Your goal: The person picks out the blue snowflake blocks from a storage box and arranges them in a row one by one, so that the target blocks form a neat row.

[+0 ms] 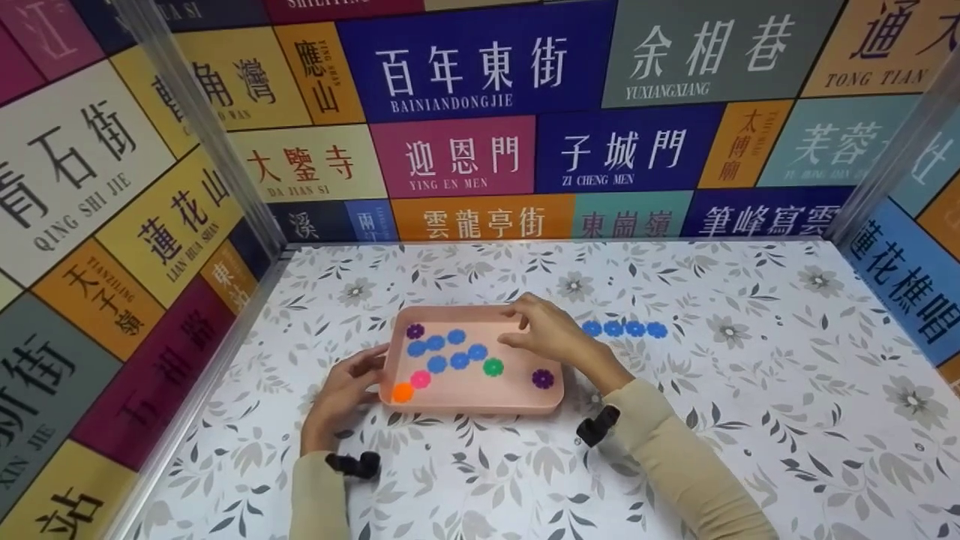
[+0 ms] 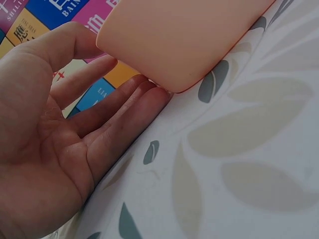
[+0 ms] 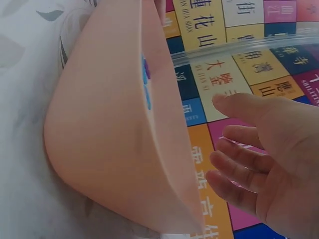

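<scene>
While my left hand (image 1: 351, 386) touches the tray (image 1: 480, 397) at its left end, fingers loose, my right hand (image 1: 547, 330) hovers over its right, fingers parted, seemingly empty. A left-hand push could jumble the flower pieces (image 1: 459, 361) inside; a careless right sleeve (image 1: 675, 457) could knock the blue row (image 1: 635, 328) on the surface (image 1: 780, 420).

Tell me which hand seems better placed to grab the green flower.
Probably the right hand: empty, it hovers over the pink tray, near the green flower; the left hand touches the tray's left end.
</scene>
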Available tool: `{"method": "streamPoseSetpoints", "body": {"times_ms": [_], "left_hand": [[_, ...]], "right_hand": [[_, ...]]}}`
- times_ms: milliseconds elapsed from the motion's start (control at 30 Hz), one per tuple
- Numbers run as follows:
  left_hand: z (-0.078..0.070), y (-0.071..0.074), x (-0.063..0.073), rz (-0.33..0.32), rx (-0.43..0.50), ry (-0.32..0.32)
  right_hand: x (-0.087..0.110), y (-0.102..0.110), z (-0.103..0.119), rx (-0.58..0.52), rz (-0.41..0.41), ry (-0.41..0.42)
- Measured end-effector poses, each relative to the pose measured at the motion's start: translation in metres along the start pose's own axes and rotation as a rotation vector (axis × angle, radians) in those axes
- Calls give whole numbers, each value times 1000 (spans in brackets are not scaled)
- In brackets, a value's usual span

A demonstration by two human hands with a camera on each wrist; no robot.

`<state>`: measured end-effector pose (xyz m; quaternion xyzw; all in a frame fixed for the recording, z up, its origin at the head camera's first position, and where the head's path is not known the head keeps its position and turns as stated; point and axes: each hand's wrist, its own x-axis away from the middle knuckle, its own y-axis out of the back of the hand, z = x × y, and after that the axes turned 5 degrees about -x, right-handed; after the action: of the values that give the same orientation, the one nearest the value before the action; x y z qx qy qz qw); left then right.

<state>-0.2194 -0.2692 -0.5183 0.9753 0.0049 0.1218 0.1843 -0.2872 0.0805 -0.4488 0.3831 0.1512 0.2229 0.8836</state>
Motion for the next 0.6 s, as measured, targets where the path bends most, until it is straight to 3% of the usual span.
{"method": "streamPoseSetpoints", "body": {"times_ms": [200, 433, 600], "left_hand": [[0, 1, 0, 9, 0, 16], [1, 2, 0, 19, 19, 15], [2, 2, -1, 25, 25, 13]], "right_hand": [[-13, -14, -1, -49, 38, -69], [-24, -30, -3, -202, 89, -105], [-27, -38, -1, -209, 145, -179]]}}
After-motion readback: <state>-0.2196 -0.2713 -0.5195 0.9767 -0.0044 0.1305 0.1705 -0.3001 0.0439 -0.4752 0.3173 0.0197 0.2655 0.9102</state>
